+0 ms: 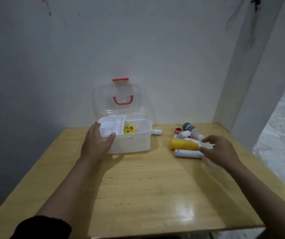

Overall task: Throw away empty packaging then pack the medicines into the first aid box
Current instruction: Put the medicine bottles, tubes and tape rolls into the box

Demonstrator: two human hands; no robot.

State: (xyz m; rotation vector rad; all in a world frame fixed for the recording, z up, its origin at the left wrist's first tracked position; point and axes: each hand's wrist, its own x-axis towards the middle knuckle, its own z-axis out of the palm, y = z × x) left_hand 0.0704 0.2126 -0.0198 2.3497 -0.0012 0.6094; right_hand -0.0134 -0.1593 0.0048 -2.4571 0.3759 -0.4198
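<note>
The white first aid box stands open at the back of the wooden table, its clear lid with a red handle upright. A white inner tray fills its left half, and a small yellow packet lies in the right half. My left hand rests flat against the box's front left corner, fingers apart. To the right lies a pile of medicines: a yellow bottle, a white tube, a green and white bottle. My right hand hovers at the pile's right end, fingers spread and blurred.
A small white roll lies just right of the box. A little red-capped jar sits behind the pile. The table is set in a corner between white walls, and its right edge drops to a marbled floor.
</note>
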